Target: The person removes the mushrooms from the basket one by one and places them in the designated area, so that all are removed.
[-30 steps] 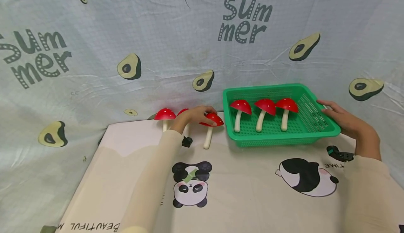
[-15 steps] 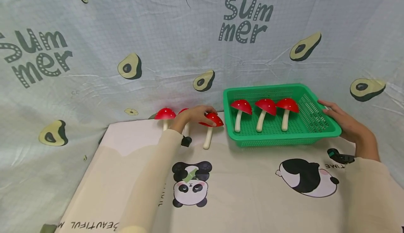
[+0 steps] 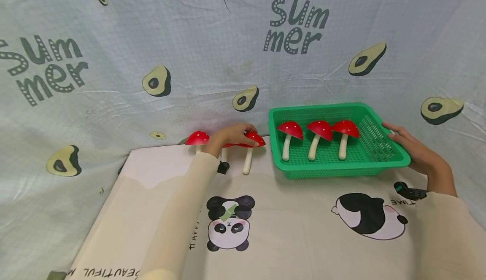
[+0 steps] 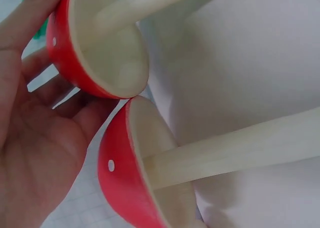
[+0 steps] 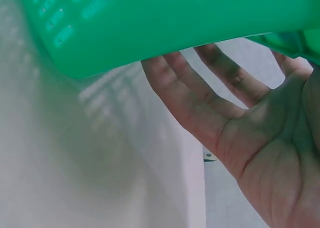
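Note:
My left hand holds the red, white-dotted cap of a toy mushroom, its pale stem pointing toward me. In the left wrist view, thumb and fingers are around that cap, which meets the cap of a second toy mushroom. In the head view the forearm partly hides this second one. Another toy mushroom lies left of the wrist. My right hand grips the right end of a green plastic basket, with fingers against its underside in the right wrist view.
Three toy mushrooms lie side by side in the basket, stems toward me. Behind the table hangs a pale cloth printed with avocados. Panda drawings mark the tabletop. Dark devices sit at both wrists.
The toy mushroom in my left hand has shifted slightly left and back, its cap now close against the neighbouring cap. My right hand and the basket stay in place.

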